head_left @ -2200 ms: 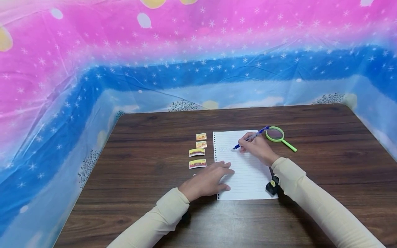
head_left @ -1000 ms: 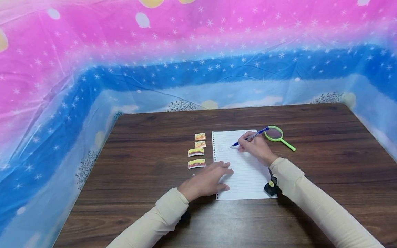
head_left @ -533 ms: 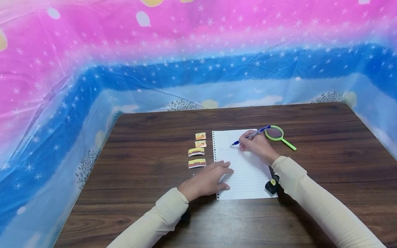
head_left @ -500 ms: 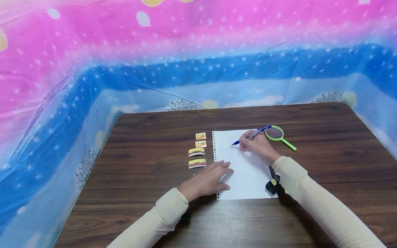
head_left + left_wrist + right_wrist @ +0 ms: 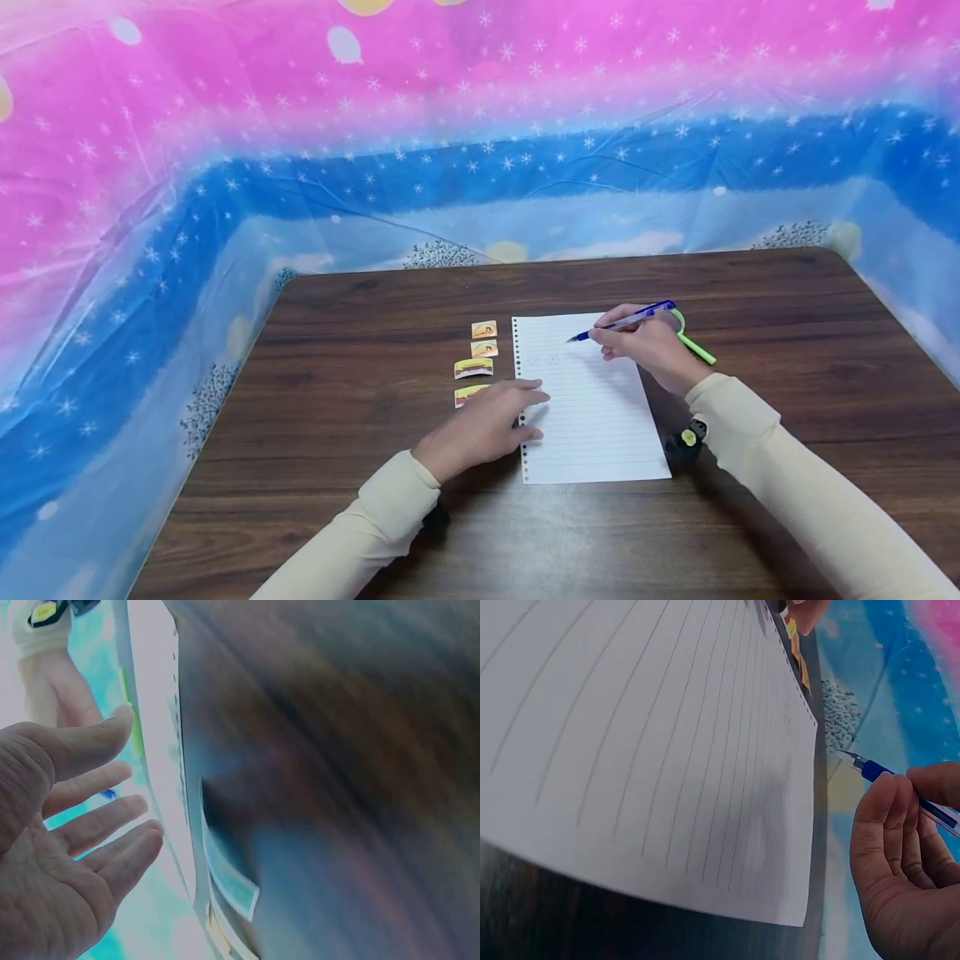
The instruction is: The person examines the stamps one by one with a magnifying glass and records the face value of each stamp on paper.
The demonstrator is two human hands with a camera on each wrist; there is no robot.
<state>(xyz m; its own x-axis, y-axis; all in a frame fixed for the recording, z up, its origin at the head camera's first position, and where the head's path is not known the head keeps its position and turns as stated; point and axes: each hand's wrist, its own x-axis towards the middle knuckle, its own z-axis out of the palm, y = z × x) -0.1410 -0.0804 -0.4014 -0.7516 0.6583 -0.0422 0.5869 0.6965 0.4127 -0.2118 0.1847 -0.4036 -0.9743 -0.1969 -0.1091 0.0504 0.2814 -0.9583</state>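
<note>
My right hand [image 5: 652, 346] pinches a blue ballpoint pen [image 5: 626, 321] above the upper part of a lined loose-leaf sheet [image 5: 592, 417]. In the right wrist view the pen tip [image 5: 847, 757] is off the paper. Faint handwriting [image 5: 542, 361] shows near the sheet's left margin. My left hand [image 5: 483, 421] hovers at the sheet's punched left edge, holding nothing; its fingers look extended in the left wrist view. Left of the sheet lie small picture cards: two orange ones [image 5: 483, 330] and a yellow-and-red one [image 5: 473, 367]. Another yellow card [image 5: 467, 396] is partly hidden by my left hand.
A green magnifying glass [image 5: 697, 348] lies right of the sheet, its lens mostly behind my right hand. The dark wooden table [image 5: 360, 350] reaches back to a pink and blue printed cloth [image 5: 465, 175].
My right hand has moved right and lifted the pen tip off the writing, now covering much of the magnifying glass. The left hand has shifted left, over the lower yellow card.
</note>
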